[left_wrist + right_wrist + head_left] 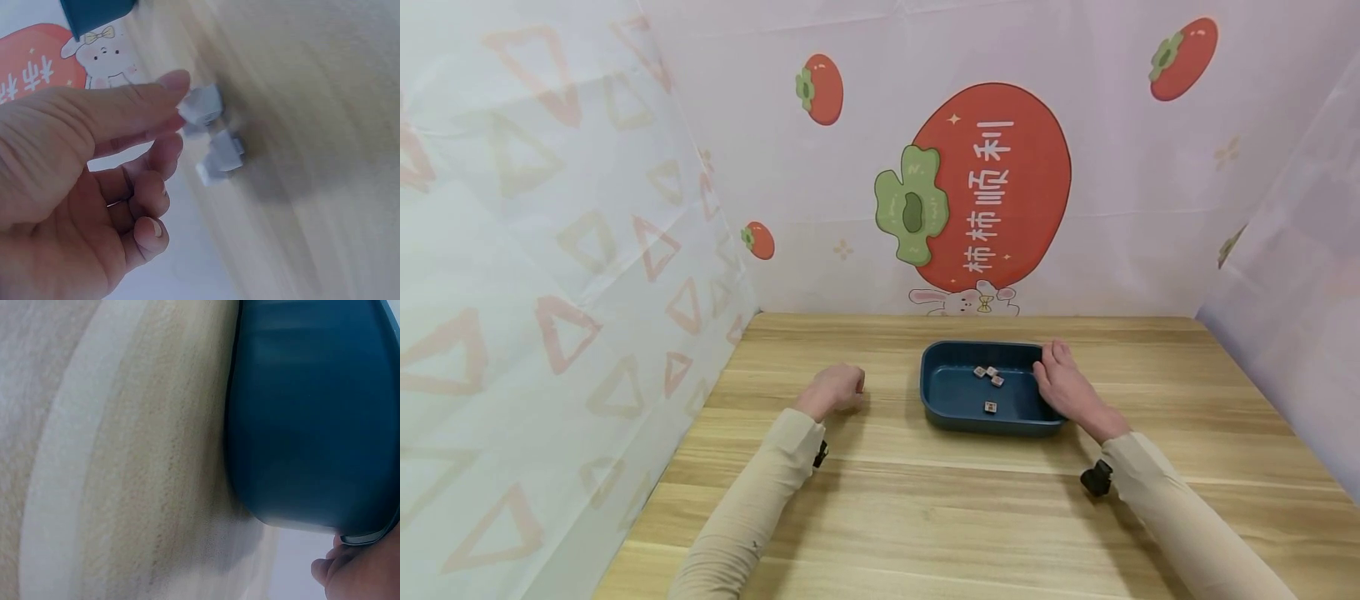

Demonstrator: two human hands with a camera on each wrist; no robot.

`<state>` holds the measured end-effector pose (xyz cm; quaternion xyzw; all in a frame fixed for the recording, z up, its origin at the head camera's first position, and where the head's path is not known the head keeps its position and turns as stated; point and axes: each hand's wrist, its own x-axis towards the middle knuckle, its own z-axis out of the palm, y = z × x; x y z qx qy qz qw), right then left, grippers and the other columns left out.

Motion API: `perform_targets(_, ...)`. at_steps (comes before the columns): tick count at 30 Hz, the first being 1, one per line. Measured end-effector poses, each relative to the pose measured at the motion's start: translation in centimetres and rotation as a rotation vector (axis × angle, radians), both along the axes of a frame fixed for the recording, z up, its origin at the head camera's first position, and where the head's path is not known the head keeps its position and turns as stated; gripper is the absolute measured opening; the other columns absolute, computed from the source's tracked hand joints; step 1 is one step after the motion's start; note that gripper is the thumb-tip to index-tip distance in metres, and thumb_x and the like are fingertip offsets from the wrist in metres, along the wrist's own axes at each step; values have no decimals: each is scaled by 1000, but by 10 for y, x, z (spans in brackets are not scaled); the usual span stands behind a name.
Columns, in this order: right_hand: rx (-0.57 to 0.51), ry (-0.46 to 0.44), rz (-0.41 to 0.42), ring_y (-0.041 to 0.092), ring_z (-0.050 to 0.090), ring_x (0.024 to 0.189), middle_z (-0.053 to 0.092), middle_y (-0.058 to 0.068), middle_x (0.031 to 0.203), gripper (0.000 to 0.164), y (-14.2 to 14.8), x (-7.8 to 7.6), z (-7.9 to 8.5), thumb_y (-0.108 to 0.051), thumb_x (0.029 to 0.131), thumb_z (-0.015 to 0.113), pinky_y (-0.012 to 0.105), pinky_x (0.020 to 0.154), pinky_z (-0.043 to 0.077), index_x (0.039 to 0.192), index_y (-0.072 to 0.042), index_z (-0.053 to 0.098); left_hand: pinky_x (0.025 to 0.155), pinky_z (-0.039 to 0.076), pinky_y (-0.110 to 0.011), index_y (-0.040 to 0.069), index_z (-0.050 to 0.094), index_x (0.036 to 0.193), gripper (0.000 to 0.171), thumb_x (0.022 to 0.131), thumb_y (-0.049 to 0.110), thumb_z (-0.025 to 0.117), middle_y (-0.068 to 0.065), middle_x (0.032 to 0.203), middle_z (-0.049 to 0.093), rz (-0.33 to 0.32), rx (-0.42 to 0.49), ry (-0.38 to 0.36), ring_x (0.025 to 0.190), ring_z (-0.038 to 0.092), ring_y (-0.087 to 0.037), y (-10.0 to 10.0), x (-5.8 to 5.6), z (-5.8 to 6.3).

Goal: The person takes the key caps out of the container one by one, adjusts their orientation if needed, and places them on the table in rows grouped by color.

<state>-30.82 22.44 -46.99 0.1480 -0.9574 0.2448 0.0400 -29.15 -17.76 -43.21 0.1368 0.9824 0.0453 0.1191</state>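
A dark blue rectangular bin (992, 425) stands on the wooden table, with several small printed blocks (990, 407) lying on its floor. My right hand (1075, 396) grips the bin's right end, thumb over the rim. In the right wrist view, the bin's outer wall (312, 425) fills much of the picture and part of the hand (365, 569) shows at the rim. Left of the bin, my left hand (835, 390) is low over the table. In the left wrist view, its thumb and forefinger pinch a small whitish block (203, 105); more blurred blocks (226, 151) lie close by.
The wood-grain table (925, 508) reaches a printed back curtain (820, 183) with tomato-like fruit drawings. Another patterned curtain (550, 275) stands along the left side, and a pale one (1300, 275) along the right.
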Motion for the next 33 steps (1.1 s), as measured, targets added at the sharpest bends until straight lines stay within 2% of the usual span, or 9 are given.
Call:
perform_targets(7,-1,-2,-1,57,13,142,12,45,151,55,0,1,-1,-16,105,33,62,115,17,142,24,22,63,50,-31,7,68,96,21,96,28,63,-4,87,69,-6,83,34,66,59,-14,2,-2,8)
perform_targets(14,-5,29,0,58,14,141,15,46,150,55,0,1,0,-15,104,34,63,115,18,141,24,25,71,53,-37,11,67,103,24,98,33,58,-5,101,71,-33,90,130,79,63,-17,12,-6,14)
perform_targets(19,6,33,-2,58,15,141,16,46,150,54,0,1,-1,-15,104,33,62,115,19,141,24,25,68,51,-34,11,65,111,27,99,33,57,-3,95,72,-42,135,166,76,63,-15,22,-8,16)
perform_targets(22,8,33,-2,58,15,141,16,46,150,54,0,0,-1,-14,104,34,62,115,18,141,24,25,68,52,-33,10,62,118,30,99,32,57,-4,94,71,-48,164,194,79,65,-15,29,-9,16)
perform_targets(28,19,42,4,57,15,142,15,45,150,53,1,0,-1,-13,104,33,62,116,18,140,25,24,79,55,-37,10,58,126,35,98,31,58,-8,108,70,-71,209,257,96,67,-21,43,-8,20)
perform_targets(33,16,61,15,58,16,141,17,46,149,53,1,1,-3,-13,104,33,62,115,18,139,26,26,83,55,-37,10,59,126,35,98,32,59,-8,110,70,-101,219,285,98,67,-21,55,-9,23)
